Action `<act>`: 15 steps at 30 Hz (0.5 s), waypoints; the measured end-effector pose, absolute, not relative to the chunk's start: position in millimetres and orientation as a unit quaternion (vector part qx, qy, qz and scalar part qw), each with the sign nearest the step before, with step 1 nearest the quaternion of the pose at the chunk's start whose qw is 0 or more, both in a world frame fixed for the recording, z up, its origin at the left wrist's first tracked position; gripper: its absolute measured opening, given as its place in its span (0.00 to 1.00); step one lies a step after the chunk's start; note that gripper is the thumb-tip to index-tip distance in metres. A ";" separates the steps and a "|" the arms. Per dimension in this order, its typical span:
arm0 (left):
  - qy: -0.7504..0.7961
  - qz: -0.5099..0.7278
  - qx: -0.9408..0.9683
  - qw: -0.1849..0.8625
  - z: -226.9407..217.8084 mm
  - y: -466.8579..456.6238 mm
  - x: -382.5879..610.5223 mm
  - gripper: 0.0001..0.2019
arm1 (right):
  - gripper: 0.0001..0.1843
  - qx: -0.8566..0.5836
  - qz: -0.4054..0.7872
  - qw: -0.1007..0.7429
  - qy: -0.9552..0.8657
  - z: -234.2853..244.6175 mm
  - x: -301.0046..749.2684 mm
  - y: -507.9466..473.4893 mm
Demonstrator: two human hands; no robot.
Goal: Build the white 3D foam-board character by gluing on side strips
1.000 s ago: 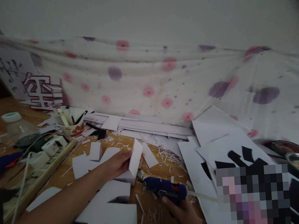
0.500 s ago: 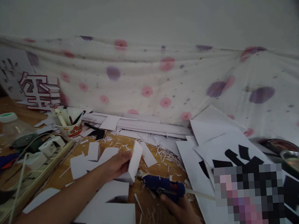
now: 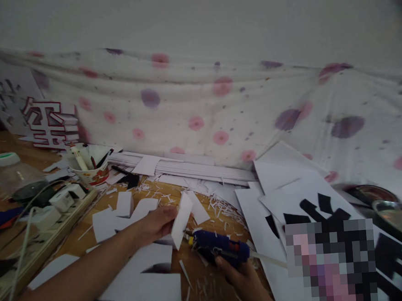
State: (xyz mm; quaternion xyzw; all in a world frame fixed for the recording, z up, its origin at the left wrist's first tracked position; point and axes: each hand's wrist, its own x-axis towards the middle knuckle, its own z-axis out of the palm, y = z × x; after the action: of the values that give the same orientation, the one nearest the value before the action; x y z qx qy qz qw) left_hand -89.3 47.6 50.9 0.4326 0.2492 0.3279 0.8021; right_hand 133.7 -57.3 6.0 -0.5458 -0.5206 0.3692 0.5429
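My left hand (image 3: 159, 222) is closed around a white foam board piece (image 3: 181, 219), held tilted above the table. In my right hand (image 3: 242, 273) is a blue hot glue gun (image 3: 219, 245), with a pale glue stick (image 3: 268, 258) coming out of its back. The gun's yellow-ringed nozzle points at the lower edge of the white piece, close to it; whether they touch I cannot tell. Below my left forearm lies a large white cut-out character (image 3: 150, 264). Further white blocks (image 3: 125, 204) sit beyond my left wrist.
A power strip (image 3: 60, 229) with plugged chargers and cables lies at left, near a plastic bottle (image 3: 17, 175) and a paper cup of pens (image 3: 95, 174). White strips (image 3: 202, 168) line the back. Sheets with black shapes (image 3: 286, 190) spread at right. Paper scraps (image 3: 225, 208) litter the wood.
The white piece has turned slightly in my left hand, so its face looks thinner. The glue gun has shifted a little, its nozzle now showing more clearly beside the piece. The view moved slightly.
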 end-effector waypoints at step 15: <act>0.255 0.309 0.425 0.812 56.6 43.9 -88.1 0.20 | 0.22 -0.562 0.363 0.546 -0.504 7.3 131.6 -56.6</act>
State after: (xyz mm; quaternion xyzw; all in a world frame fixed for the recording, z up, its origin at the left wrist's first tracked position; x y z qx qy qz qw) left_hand -88.1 43.9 56.6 0.4253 0.2552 0.3086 0.8116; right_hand 131.6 -56.6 7.3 -0.5624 -0.5039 0.3628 0.5461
